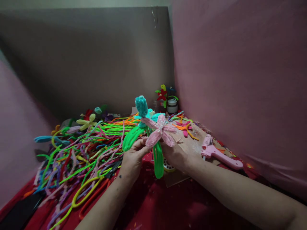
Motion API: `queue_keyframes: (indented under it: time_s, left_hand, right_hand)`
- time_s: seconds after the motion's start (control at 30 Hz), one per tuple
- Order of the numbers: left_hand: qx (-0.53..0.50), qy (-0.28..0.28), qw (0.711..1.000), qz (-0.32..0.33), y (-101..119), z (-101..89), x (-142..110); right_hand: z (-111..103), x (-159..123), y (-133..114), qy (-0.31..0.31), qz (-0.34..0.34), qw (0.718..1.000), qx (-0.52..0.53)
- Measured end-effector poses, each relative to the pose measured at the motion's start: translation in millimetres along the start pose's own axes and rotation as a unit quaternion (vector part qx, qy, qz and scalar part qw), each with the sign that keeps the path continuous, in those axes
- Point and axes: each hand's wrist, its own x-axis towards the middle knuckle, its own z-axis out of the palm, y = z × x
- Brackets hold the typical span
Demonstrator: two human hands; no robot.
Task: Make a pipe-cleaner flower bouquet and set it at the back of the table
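Both my hands hold a small bunch of pipe-cleaner flowers above the red table cloth [168, 204]. My left hand [133, 156] is closed round the stems from the left. My right hand [175, 155] grips them from the right, its fingers mostly hidden behind the flowers. The pink flower [160, 132] faces me at the front. A teal flower [142, 107] stands up behind it. Green looped leaves [158, 159] hang down between my hands, and another green leaf [130, 139] sticks out to the left.
A big heap of loose coloured pipe cleaners [81, 156] covers the table's left. A pink glue gun [219, 155] lies on a cardboard sheet [192, 143] at right. A white jar [172, 106] with finished flowers [164, 94] stands in the back corner. Pink walls close in on both sides.
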Motion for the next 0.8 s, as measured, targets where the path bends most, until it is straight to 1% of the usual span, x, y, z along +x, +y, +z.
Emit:
queue_keyframes:
  time_s: [0.1,0.2,0.27,0.37,0.43,0.57,0.7,0.8]
  left_hand:
    - [0.016,-0.005,1.0,0.014,4,5.0,-2]
    - [0.082,-0.016,0.996,0.012,7,10.0,-6]
    - [0.119,-0.003,0.993,0.013,8,12.1,-10]
    - [0.135,0.024,0.99,0.019,7,12.3,-12]
    - [0.133,0.027,0.991,0.009,5,11.1,-12]
    - [0.107,0.012,0.994,-0.003,1,8.1,-10]
    - [0.082,0.001,0.996,0.024,1,7.7,-8]
    - [0.085,-0.012,0.996,0.039,3,8.7,-8]
  right_hand:
    - [-2,0,8,-0.015,0.032,0.996,0.086]
    - [-3,-1,13,-0.023,0.078,0.984,0.159]
    - [-1,0,15,-0.037,0.119,0.974,0.191]
    - [0,0,13,-0.048,0.148,0.971,0.183]
    - [1,-1,11,-0.052,0.153,0.97,0.182]
    - [1,-2,10,-0.065,0.16,0.968,0.183]
    - [2,-1,16,-0.068,0.15,0.969,0.185]
    - [2,-1,19,-0.062,0.157,0.979,0.112]
